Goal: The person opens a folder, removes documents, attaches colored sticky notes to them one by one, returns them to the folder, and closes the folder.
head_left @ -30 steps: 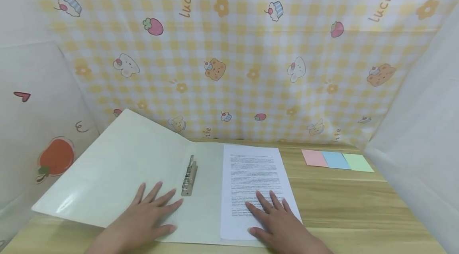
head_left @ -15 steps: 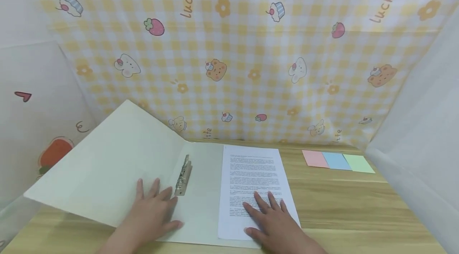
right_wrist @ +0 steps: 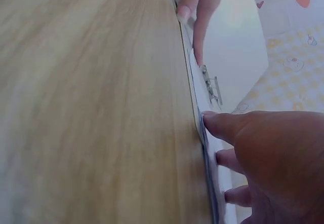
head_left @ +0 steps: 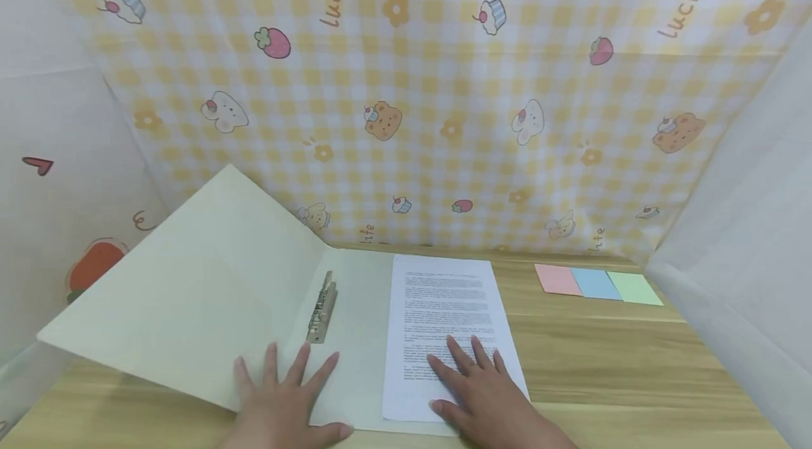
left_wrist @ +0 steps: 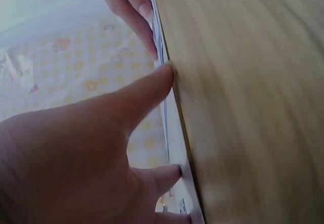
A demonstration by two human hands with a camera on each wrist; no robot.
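Observation:
A cream ring binder [head_left: 355, 371] lies spread on the table, its left cover [head_left: 190, 280] tilted up off the wood. Near the fold sits a metal ring clip [head_left: 323, 311]. Printed sheets [head_left: 444, 322] rest on the right side of the binder. My left hand [head_left: 285, 400], fingers spread and straight, touches the binder close to its near edge, just below the clip. Flat on the lower part of the sheets rests my right hand [head_left: 485, 396]. In the left wrist view the left thumb [left_wrist: 147, 92] meets the binder's edge. Neither hand grips anything.
Pink [head_left: 557, 279], blue [head_left: 596, 283] and green [head_left: 634, 287] paper notes lie in a row at the back right of the wooden table [head_left: 609, 371]. A checkered curtain [head_left: 431, 82] hangs behind, with white cloth [head_left: 755, 223] at the sides.
My left hand has slid right and nearer, from the cover to the area below the clip. The left cover has risen somewhat. Binder and sheets have shifted slightly left, the right hand with them.

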